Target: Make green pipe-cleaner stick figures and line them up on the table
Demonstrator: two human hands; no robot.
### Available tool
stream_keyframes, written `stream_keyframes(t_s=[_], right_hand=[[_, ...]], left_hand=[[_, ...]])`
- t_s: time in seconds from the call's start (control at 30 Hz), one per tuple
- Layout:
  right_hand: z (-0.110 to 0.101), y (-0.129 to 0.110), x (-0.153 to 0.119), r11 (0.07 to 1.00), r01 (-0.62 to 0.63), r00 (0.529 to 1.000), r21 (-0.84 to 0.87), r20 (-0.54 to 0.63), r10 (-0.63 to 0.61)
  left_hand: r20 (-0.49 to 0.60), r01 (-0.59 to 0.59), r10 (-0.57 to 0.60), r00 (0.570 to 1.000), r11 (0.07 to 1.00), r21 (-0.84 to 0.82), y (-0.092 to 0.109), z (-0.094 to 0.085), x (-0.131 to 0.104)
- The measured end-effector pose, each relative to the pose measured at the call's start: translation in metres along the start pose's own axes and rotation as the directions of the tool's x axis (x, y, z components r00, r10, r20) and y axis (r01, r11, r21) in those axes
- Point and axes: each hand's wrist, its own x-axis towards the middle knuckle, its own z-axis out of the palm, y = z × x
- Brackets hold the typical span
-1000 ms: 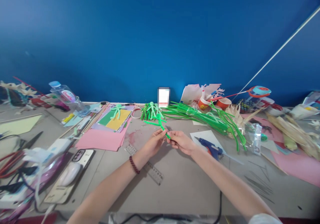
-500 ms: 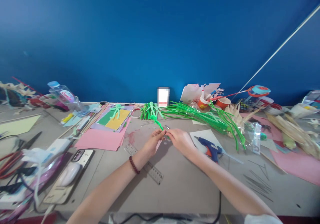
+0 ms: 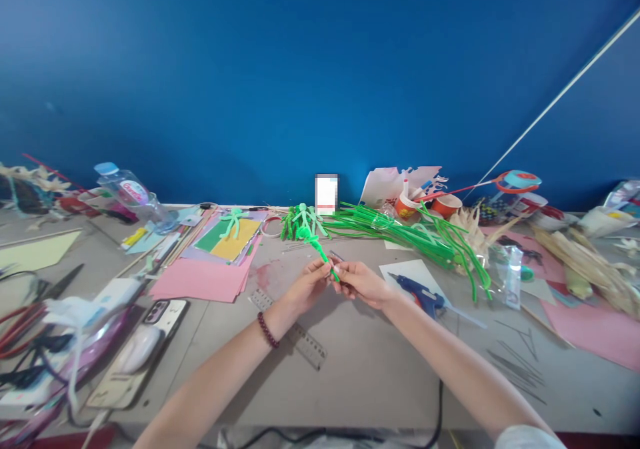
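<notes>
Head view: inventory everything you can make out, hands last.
held figure: one, green, centre
fuzzy figures: several, green, behind held figure
coloured sheets: several, green and yellow, back left
pale figure: one, mint, on coloured sheets
pink sheets: several, pink, left and right
fuzzy stems: many, green, back right
glue gun: one, blue, right
ruler: one, silvery, front centre
phone: one, pale, front left
rounded object: one, white, on phone
bottle: one, clear, back left
cups: at least two, red, back right
husks: several, beige, right
wires: several, dark, front right
cables: uncountable, mixed, left
edge clutter: blurred, mixed, both sides
wall: one, blue, behind
left hand: one, bare, on held figure
right hand: one, bare, on held figure
</notes>
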Motion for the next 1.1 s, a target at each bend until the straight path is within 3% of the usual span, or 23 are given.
stream_keyframes(t_s=[0.07,0.13,0.2,0.27,0.33,0.4,0.47,0.53,0.6,0.63,0.7,0.8,0.87,0.93,1.03,1.1], right_hand=[[-0.002,-0.001,0.000,0.954,0.067,0.985,-0.291,-0.134,-0.110],[-0.004,-0.001,-0.001,0.769,0.120,0.929,-0.628,-0.203,-0.311],[-0.003,0.001,-0.003,0.478,0.104,0.859,-0.872,-0.164,-0.485],[0.000,0.004,-0.005,0.228,0.065,0.830,-0.972,-0.074,-0.553],[0.004,0.004,-0.007,0.124,0.055,0.827,-0.991,-0.024,-0.562],[0.005,0.001,-0.008,0.202,0.081,0.829,-0.976,-0.046,-0.558],[0.004,-0.002,-0.007,0.445,0.120,0.855,-0.887,-0.135,-0.500],[0.001,-0.004,-0.005,0.744,0.139,0.919,-0.653,-0.194,-0.342],[-0.001,-0.003,-0.002,0.951,0.097,0.979,-0.293,-0.145,-0.145],[-0.001,-0.002,-0.001,0.993,0.060,0.995,-0.100,-0.079,-0.068],[0.001,0.003,0.000,0.974,-0.015,0.998,0.227,0.067,0.000],[0.007,0.008,0.001,0.884,-0.070,0.985,0.463,0.174,-0.013],[0.009,0.008,0.001,0.884,-0.048,0.988,0.464,0.152,-0.026],[0.008,0.005,0.002,0.942,0.008,0.997,0.336,0.064,-0.032],[0.001,0.001,0.002,0.985,0.102,0.980,-0.137,-0.154,-0.123],[-0.002,0.000,0.000,0.830,0.131,0.924,-0.543,-0.237,-0.301]], left_hand=[[-0.070,-0.021,0.020,0.997,1.000,-0.020,-0.001,-0.001,0.002],[-0.154,-0.017,0.009,0.988,0.999,-0.052,-0.003,-0.003,0.003],[-0.225,0.007,-0.022,0.974,0.998,-0.069,-0.006,-0.005,0.004],[-0.266,0.017,-0.034,0.963,0.997,-0.069,-0.008,-0.006,0.003],[-0.263,-0.005,-0.009,0.965,0.999,-0.053,-0.009,-0.007,0.003],[-0.221,-0.039,0.030,0.975,0.999,-0.034,-0.010,-0.007,0.003],[-0.182,-0.063,0.058,0.981,0.998,-0.022,-0.009,-0.005,0.003],[-0.143,-0.067,0.064,0.988,0.998,-0.014,-0.006,-0.001,0.003],[-0.093,-0.049,0.049,0.994,0.999,0.001,-0.004,0.002,0.001],[-0.067,-0.038,0.038,0.997,0.999,0.004,-0.002,0.003,0.000],[-0.040,-0.018,0.018,0.999,1.000,-0.009,0.000,0.005,-0.002],[-0.034,0.000,-0.001,0.999,0.999,-0.037,0.003,0.004,-0.004],[-0.040,-0.020,0.018,0.999,0.999,-0.034,0.003,0.004,-0.003],[-0.050,-0.040,0.039,0.998,0.999,-0.015,0.003,0.004,-0.002],[-0.100,-0.018,0.018,0.995,1.000,0.006,0.001,0.004,0.001],[-0.174,0.007,-0.007,0.985,1.000,0.000,-0.001,0.002,0.002]])
